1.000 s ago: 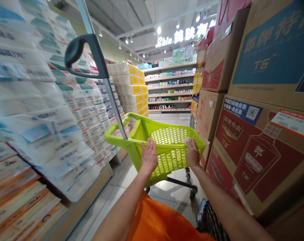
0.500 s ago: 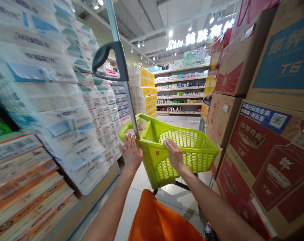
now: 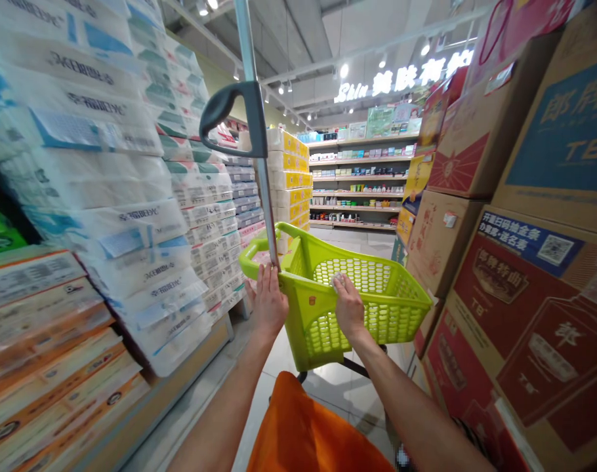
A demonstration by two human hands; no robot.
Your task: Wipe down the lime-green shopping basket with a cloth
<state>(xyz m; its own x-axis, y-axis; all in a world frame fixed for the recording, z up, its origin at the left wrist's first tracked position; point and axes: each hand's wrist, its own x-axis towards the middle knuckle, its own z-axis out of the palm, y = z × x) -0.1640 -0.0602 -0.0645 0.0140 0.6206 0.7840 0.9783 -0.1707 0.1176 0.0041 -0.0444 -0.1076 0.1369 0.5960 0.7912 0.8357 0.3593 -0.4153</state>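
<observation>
Fingers (image 3: 267, 278) of the left hand (image 3: 271, 307) are held nearly straight and laid against the rim of the green cart (image 3: 297, 337), just beside the foot of a metal pole (image 3: 266, 196); nothing is seen gripped there, and the thumb cannot be clearly made out. By the right hand (image 3: 350, 308), a small white wad (image 3: 336, 280) is pinched in curled fingers and held at the cart's near upper edge. What the wad is made of cannot be told.

The cart is placed directly in front of the person, its perforated basket turned toward the right. A small sticker (image 3: 312, 300) is borne on its near side, between the hands. Above the rim, a dark grey handle (image 3: 257, 124) is fitted to the pole. Below, an orange garment (image 3: 311, 429) is seen over the tiled floor (image 3: 328, 392).

The left side is lined with stacked white packages (image 3: 126, 177), the right with large cardboard boxes (image 3: 468, 292). Farther off, stocked shelves (image 3: 360, 160) are topped by a lit sign (image 3: 407, 77).
</observation>
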